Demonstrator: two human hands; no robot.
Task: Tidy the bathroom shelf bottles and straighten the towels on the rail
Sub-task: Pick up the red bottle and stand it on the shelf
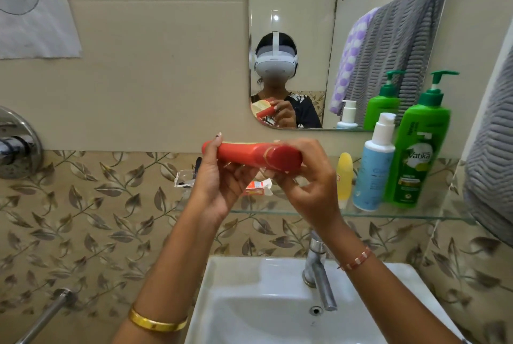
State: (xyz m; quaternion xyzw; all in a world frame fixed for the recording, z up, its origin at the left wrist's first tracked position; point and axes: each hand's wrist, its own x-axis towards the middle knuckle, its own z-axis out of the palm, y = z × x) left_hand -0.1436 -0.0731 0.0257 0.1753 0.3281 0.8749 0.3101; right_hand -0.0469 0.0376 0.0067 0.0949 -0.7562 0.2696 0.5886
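Note:
I hold a red bottle [258, 155] sideways in front of the glass shelf [388, 214], its flat base toward me. My left hand [219, 179] grips its far end and my right hand [305, 177] wraps the near end. At the shelf's right stand a green pump bottle [416, 154], a pale blue bottle with a white cap [373, 171] and a small yellow bottle [344, 174]. A small orange-and-white box [258, 187] lies on the shelf behind my hands. A grey ribbed towel [491, 166] hangs at the right edge.
A mirror [305, 24] above the shelf reflects a grey and a purple-dotted towel. Below is a white basin [263, 302] with a steel tap [319, 274]. A chrome wall valve [16, 143] and a rail [44, 316] are at the left.

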